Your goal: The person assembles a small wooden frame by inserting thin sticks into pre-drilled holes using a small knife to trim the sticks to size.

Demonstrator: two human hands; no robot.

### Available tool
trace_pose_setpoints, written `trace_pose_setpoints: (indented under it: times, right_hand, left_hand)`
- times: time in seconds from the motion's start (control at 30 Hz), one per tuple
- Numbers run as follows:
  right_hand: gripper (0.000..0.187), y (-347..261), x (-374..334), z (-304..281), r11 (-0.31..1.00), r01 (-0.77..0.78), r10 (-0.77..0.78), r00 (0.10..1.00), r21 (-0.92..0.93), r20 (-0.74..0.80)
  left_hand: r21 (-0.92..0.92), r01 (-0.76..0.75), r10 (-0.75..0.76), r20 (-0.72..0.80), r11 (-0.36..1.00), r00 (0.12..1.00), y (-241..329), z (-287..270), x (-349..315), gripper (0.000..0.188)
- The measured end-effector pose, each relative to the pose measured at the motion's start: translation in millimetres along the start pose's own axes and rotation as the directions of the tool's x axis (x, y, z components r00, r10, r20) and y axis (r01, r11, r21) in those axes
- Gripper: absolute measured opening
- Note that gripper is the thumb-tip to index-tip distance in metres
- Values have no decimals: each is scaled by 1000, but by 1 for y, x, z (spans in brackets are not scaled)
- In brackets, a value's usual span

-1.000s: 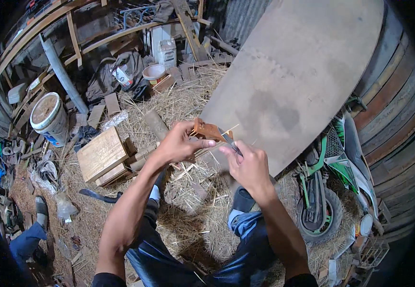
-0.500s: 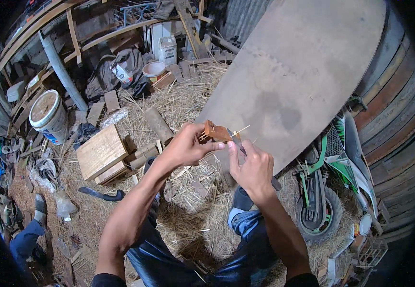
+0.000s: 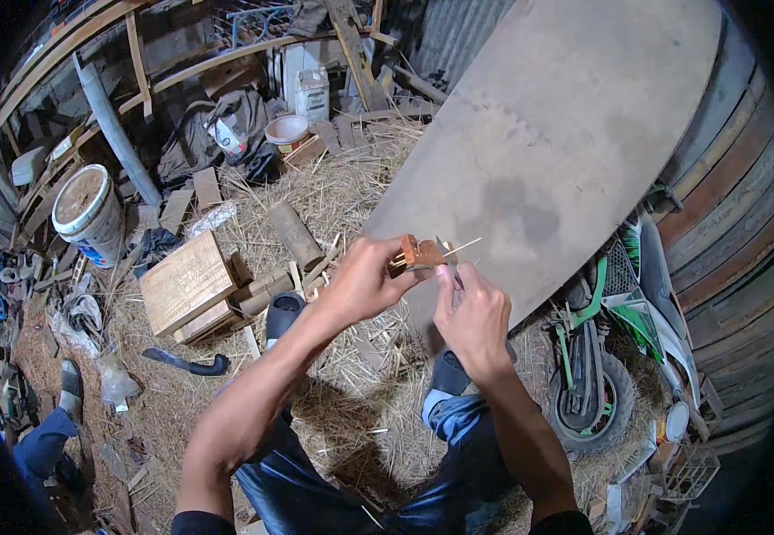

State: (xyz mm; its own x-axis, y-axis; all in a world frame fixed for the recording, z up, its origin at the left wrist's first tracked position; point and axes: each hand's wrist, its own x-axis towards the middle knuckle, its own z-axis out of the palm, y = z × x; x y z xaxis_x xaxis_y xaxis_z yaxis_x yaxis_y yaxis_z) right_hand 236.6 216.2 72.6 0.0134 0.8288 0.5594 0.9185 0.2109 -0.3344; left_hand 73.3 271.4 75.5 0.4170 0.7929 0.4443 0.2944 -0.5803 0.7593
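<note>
My left hand (image 3: 374,278) is closed on a small reddish-brown wooden block (image 3: 421,253), holding it up in front of me near the board's close edge. Thin pale sticks poke out of the block on both sides; one long stick (image 3: 467,245) points off to the right. In my right hand (image 3: 479,312) is a small knife (image 3: 448,253), its grip mostly hidden by the fingers. The blade stands against the right end of the block, beside the long stick, and my right thumb is close to that end.
A large grey board (image 3: 574,116) stretches away beyond my hands. To the right stands a green and white motorbike (image 3: 610,357). Light wooden boards (image 3: 189,283), a dark curved tool (image 3: 186,362) and a bucket (image 3: 89,214) are on the left. Straw covers the ground; another person's leg (image 3: 43,437) shows lower left.
Both hands and the block have shifted slightly to the right. The knife blade now points more upward at the block's right end.
</note>
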Motion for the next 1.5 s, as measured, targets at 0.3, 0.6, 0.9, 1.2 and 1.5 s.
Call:
trace_pose_setpoints:
  times: [0.3, 0.6, 0.9, 1.2, 1.5]
  right_hand:
    - [23, 4, 9, -2, 993, -79, 79, 997, -90, -8]
    - [22, 20, 17, 1, 900, -351, 322, 935, 259, 148]
    - [13, 20, 21, -4, 797, -277, 333, 943, 537, -7]
    - [13, 14, 18, -9, 813, -288, 338, 941, 505, -7]
    - [10, 6, 10, -5, 938, -74, 98, 994, 340, -55]
  left_hand:
    - [141, 34, -2, -221, 989, 975, 15, 27, -8, 17]
    - [185, 25, 12, -198, 982, 980, -10, 17, 1, 12]
    - [252, -105, 121, -48, 962, 992, -12, 11, -3, 18]
    - [263, -74, 95, -67, 962, 993, -12, 18, 0, 20]
    - [278, 35, -17, -68, 960, 998, -7, 17, 0, 17]
